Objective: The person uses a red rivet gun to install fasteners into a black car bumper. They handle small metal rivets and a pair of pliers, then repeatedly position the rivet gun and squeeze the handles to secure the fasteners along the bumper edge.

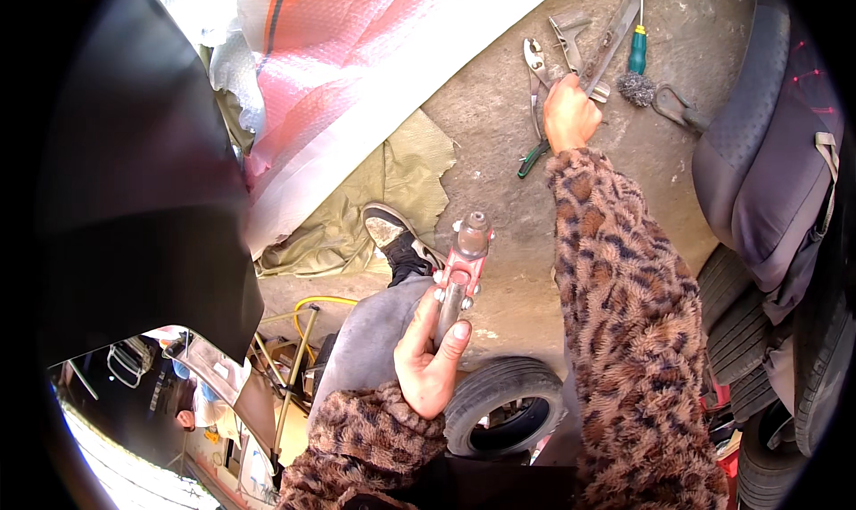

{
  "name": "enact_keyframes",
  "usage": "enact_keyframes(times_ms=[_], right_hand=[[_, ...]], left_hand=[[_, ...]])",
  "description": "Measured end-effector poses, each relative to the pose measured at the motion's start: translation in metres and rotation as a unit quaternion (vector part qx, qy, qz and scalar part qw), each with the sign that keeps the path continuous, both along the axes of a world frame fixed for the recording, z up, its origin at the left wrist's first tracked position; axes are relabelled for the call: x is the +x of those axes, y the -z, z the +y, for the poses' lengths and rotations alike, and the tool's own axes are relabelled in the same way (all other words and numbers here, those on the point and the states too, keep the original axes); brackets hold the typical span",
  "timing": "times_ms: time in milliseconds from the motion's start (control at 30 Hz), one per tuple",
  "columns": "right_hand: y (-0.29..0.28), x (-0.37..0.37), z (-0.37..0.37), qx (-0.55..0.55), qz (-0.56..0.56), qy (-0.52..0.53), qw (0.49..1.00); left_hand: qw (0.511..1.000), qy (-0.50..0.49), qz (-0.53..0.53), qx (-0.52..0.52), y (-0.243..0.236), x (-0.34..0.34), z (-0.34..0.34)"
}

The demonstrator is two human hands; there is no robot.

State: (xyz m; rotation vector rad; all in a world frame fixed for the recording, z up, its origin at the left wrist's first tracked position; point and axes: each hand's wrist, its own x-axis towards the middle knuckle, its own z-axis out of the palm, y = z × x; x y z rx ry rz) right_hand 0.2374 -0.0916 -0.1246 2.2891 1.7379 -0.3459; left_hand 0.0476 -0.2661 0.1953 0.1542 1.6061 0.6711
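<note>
L hand [430, 354] is wrapped round the lower shaft of a red metal part [464, 265], thumb pressed along its side, fingers closed behind. Part is held near-upright over the knee, long axis running up-frame with a slight rightward tilt, rounded grey cap at the far end.

R hand [569, 113] is extended well fwd and apart from the L, arm in leopard-print sleeve, resting on the concrete floor [499, 135] among the tools. Fingers are curled down over a long flat metal bar [615, 33]; whether it is actually clamped cannot be told, as the fingertips are hidden.

Green-handled pliers [535, 109] lie just left of the R hand, wire brush [637, 75] just right. Tools lie up-frame of the part; R hand is the nearer to them
</note>
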Motion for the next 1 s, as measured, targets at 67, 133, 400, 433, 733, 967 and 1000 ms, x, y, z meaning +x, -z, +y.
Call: enact_keyframes(times_ms=[67,133,400,433,733,967,1000], right_hand=[[-0.005,0.005,0.002,0.023,0.048,0.039,0.998],[-0.024,0.007,0.005,0.122,0.202,0.120,0.964],[-0.321,0.014,0.001,-0.054,0.716,0.245,0.652],[-0.345,0.018,-0.001,-0.054,0.712,0.231,0.661],[-0.461,0.033,0.005,-0.004,0.708,0.181,0.682],[-0.504,0.044,0.013,0.027,0.709,0.155,0.688],[-0.508,0.045,0.013,0.021,0.705,0.155,0.692]], left_hand=[[1.000,0.018,0.004,0.015,0.000,-0.003,-0.003],[0.999,0.022,-0.002,0.028,0.003,-0.005,-0.008],[0.991,0.059,0.036,0.116,-0.012,0.017,-0.008],[0.988,0.059,0.043,0.132,-0.019,0.023,-0.008],[0.963,0.142,0.053,0.222,-0.116,0.050,0.024],[0.954,0.142,0.053,0.260,-0.149,0.054,0.031],[0.956,0.150,0.043,0.249,-0.153,0.053,0.032]])
